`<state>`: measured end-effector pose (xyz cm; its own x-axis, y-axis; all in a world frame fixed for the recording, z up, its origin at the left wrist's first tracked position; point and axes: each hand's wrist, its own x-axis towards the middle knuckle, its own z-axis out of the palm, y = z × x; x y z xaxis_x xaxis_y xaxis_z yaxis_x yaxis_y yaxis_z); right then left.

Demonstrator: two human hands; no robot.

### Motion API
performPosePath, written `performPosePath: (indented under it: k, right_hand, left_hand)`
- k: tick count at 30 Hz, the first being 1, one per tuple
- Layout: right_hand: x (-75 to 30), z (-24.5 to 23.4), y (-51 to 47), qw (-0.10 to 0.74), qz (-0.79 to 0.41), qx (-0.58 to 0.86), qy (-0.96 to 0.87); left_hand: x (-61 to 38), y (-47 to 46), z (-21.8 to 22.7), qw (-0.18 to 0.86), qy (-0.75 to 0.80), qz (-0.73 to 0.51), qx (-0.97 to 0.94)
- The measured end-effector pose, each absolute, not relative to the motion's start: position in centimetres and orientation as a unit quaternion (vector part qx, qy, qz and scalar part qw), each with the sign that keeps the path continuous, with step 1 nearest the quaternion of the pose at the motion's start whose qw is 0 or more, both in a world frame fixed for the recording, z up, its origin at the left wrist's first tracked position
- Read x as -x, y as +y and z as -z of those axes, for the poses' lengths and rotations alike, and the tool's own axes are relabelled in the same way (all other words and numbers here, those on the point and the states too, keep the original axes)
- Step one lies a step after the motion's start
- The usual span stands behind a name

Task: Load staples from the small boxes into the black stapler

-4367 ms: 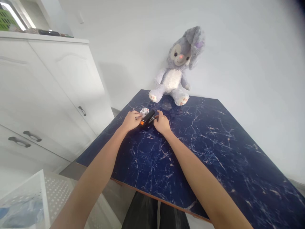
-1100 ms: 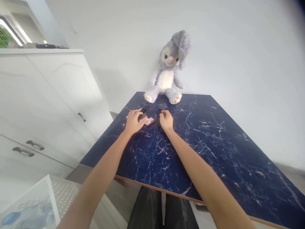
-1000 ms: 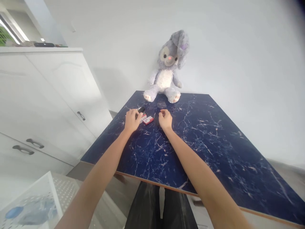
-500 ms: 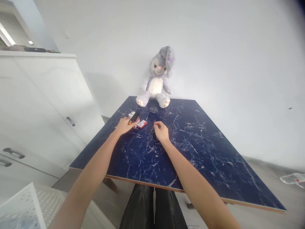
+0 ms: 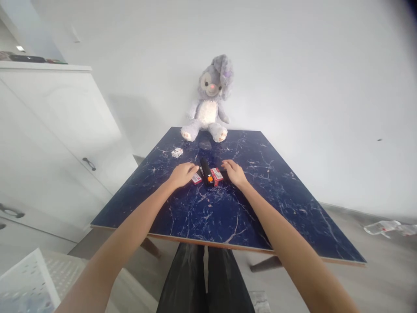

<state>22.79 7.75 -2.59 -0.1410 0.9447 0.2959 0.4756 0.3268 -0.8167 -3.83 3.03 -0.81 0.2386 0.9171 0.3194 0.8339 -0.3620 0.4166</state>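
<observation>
Looks like a home to me: a fluffy grey-and-white plush rabbit (image 5: 207,112) sits over there near a white, flat-topped, dark-handled cupboard (image 5: 58,126).

A black, orange-ended tool (image 5: 206,171) lies — slanted — between two red-and-white boxes (image 5: 216,174).

1 head-worn view, looked forward and down from near side of table (image 5: 276,213), framed all 4 corners; left hand (image 5: 183,174) and right hand (image 5: 235,173) sat mid-distance, wall (image 5: 299,74) beyond.
</observation>
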Motion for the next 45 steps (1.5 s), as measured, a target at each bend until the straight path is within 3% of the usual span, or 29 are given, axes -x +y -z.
performPosePath:
  k: [3, 7, 13, 19, 24, 28, 34, 39, 45]
  right_hand:
    - [-23.2, 2.5, 6.9, 0.344, -0.229, 0.421, -0.807]
    - [-22.8, 2.5, 6.4, 0.315, -0.168, 0.395, -0.846]
    - [-23.4, 2.7, 6.1, 0.32, -0.136, 0.434, -0.831]
    - [-23.7, 2.1, 5.3, 0.311, -0.163, 0.352, -0.867]
    - [-23.0, 1.3, 4.1, 0.329, -0.176, 0.327, -0.868]
    - [-22.3, 1.0, 4.0, 0.297, -0.151, 0.307, -0.892]
    - [-23.0, 1.2, 5.2, 0.272, -0.13, 0.411, -0.86]
    - [-24.2, 1.5, 5.9, 0.302, -0.101, 0.5, -0.806]
    - [-24.5, 1.1, 6.2, 0.422, -0.158, 0.471, -0.758]
  left_hand:
    - [5.1, 4.0, 1.5, 0.008, 0.603, -0.304, -0.738]
    - [7.1, 6.7, 1.5, -0.089, 0.697, -0.36, -0.615]
    - [7.8, 10.2, 0.4, 0.034, 0.734, -0.304, -0.606]
    - [4.3, 6.0, 0.4, 0.139, 0.584, -0.287, -0.746]
    - [2.1, 2.3, -1.0, 0.053, 0.56, -0.357, -0.746]
    - [-0.4, 0.9, -1.2, -0.012, 0.504, -0.266, -0.822]
    - [-0.3, 1.5, 0.2, 0.04, 0.503, -0.303, -0.808]
    - [-0.1, 1.9, 0.4, 0.108, 0.463, -0.285, -0.832]
    - [-0.8, 1.7, 0.4, 0.028, 0.465, -0.272, -0.842]
